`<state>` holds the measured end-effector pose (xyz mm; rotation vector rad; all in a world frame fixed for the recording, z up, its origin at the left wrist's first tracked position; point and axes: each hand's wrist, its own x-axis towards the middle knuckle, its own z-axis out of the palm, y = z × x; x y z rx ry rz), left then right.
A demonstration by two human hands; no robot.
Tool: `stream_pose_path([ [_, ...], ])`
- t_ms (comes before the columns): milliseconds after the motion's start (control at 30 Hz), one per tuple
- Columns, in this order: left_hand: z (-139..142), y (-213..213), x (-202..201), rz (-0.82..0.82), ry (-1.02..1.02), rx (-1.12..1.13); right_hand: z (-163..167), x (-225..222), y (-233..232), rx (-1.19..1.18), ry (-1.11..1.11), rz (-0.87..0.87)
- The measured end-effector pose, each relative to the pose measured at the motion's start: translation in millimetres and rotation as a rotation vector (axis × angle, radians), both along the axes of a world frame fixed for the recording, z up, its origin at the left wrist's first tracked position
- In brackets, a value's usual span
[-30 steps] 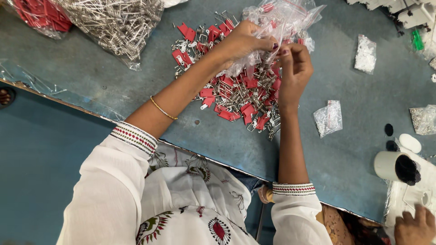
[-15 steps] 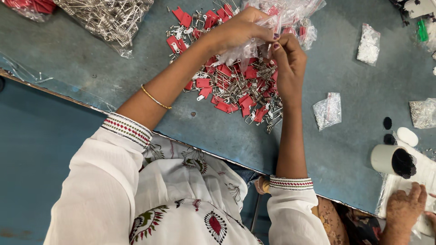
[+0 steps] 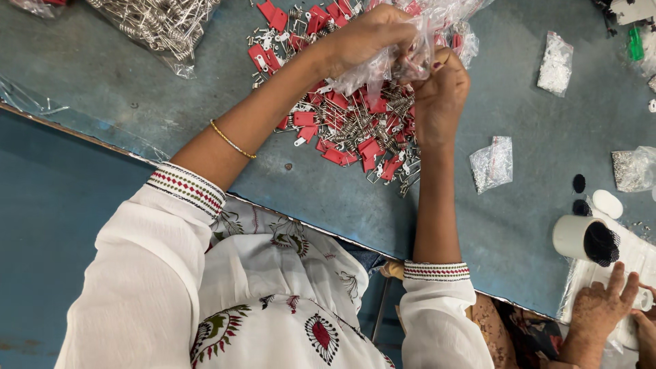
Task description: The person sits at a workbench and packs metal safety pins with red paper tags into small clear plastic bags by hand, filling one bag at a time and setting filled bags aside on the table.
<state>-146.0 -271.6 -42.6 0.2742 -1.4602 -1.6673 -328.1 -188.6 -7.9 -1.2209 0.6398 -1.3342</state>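
Observation:
My left hand (image 3: 369, 37) grips the top of a clear plastic bag (image 3: 437, 20) above a blue-grey table (image 3: 137, 102). My right hand (image 3: 441, 89) is closed on the lower part of the same bag, pinching it from below. Under both hands lies a pile of small red tags mixed with metal springs and pins (image 3: 355, 130). What the bag contains is blurred behind the crumpled plastic.
A large bag of metal wire springs (image 3: 157, 24) lies at the far left. Small clear packets (image 3: 492, 162) (image 3: 555, 63) sit to the right. A white cup (image 3: 581, 238) and another person's hand (image 3: 605, 307) are at the lower right edge.
Both hands have shifted slightly toward the far edge with the bag and come closer together. The other person's hand at lower right has moved further onto the table.

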Motion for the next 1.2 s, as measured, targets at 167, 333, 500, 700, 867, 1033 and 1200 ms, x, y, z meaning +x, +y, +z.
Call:
stream_pose_path([
  [167,7.6,8.2,3.4,0.147,-0.183,-0.066,-2.7,0.4,1.0,-0.136,0.257,-0.087],
  [333,12.5,11.2,2.0,0.271,-0.224,-0.357,-3.6,0.8,0.7,-0.207,0.446,-0.199],
  [500,28.6,22.5,8.4,0.567,-0.392,-0.611,-0.6,1.8,7.3,-0.279,0.571,-0.316],
  [700,49.8,36.1,18.9,0.949,-0.445,-0.765,5.5,4.6,8.8,-0.415,0.7,-0.488],
  [867,47.3,29.7,16.2,1.118,-0.391,-0.744,10.6,-2.8,2.9,-0.156,0.172,-0.15],
  [1033,44.7,23.4,10.3,0.683,-0.065,-0.377,-7.0,-8.9,-8.1,-0.027,0.096,-0.067],
  [1200,43.1,24.2,2.3,0.242,0.261,-0.155,-26.3,-10.9,-14.1,0.112,-0.094,-0.021],
])
